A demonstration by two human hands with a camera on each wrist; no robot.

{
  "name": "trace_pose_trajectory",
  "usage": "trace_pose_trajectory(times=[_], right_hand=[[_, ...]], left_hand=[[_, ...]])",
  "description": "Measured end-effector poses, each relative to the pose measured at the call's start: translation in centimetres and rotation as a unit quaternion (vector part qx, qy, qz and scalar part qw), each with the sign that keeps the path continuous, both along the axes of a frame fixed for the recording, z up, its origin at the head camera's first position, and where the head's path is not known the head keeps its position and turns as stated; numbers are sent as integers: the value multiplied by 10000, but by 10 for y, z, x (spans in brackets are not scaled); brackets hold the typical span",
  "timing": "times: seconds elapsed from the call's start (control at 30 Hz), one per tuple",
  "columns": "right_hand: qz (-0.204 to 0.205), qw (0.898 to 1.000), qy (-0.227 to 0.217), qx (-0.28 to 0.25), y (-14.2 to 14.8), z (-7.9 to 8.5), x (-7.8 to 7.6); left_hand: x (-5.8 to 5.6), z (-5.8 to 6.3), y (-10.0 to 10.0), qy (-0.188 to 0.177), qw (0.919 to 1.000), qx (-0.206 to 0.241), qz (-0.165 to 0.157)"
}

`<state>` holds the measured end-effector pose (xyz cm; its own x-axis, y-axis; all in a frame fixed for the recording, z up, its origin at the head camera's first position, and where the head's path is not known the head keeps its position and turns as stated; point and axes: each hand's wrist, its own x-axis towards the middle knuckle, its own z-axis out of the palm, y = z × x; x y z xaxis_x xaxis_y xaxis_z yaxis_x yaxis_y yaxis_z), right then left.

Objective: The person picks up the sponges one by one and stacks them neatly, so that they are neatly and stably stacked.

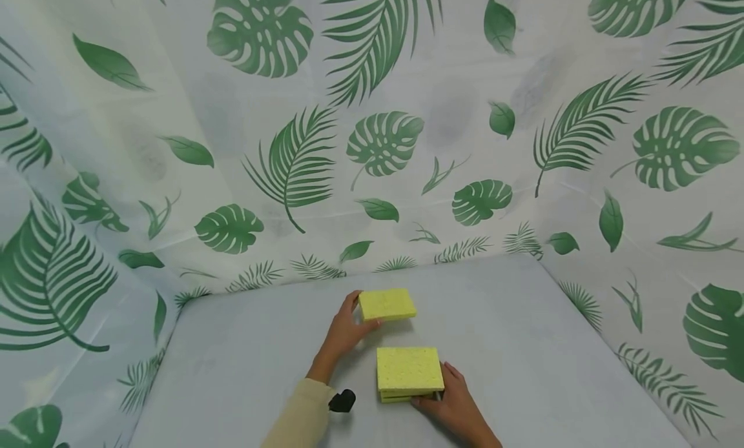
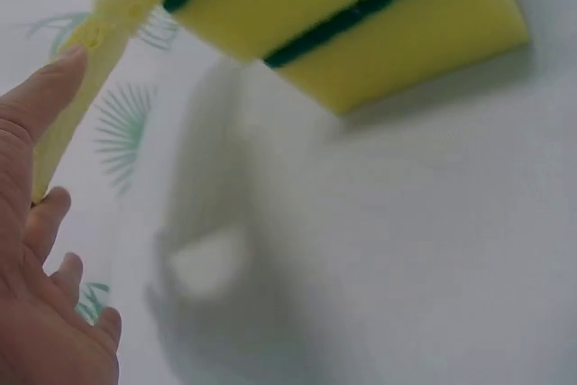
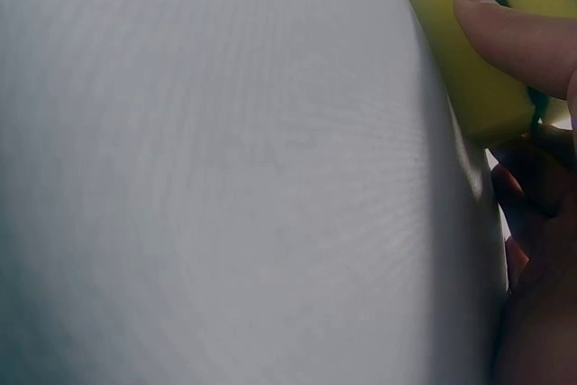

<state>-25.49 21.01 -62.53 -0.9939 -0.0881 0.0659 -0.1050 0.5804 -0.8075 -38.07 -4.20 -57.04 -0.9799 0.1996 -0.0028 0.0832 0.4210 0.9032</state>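
My left hand [image 1: 344, 333] pinches a yellow sponge [image 1: 387, 305] between thumb and fingers, up off the table on the far side. In the left wrist view, a shadow lies on the table below this sponge [image 2: 68, 119]. Nearer to me stands a stack of yellow sponges [image 1: 409, 369], with dark green scouring layers [image 2: 361, 11] showing between the yellow in the left wrist view. My right hand [image 1: 459, 406] grips the stack at its right side. Its thumb [image 3: 518, 38] lies across the stack's side in the right wrist view, with the other fingers behind.
A pale grey-white table [image 1: 244, 351] spreads out around the sponges. White sheeting with green leaf prints [image 1: 383, 209] walls it at the back and both sides. A black piece [image 1: 342, 401] sits at the cuff of the cream left sleeve [image 1: 302, 414].
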Motion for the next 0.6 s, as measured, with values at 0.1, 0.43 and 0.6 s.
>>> trace_pose_trajectory(times=[0.1,0.43,0.6], right_hand=[[42,9999,145,19,0,-1,0],[29,9999,72,-105,2,-3,0],[72,9995,211,-203,3,-2,0]], left_hand=[[2,8,-1,-8,9998,195,-20],[15,23,3,71,9993,315,-205],[23,29,3,136,9986,394,-310]])
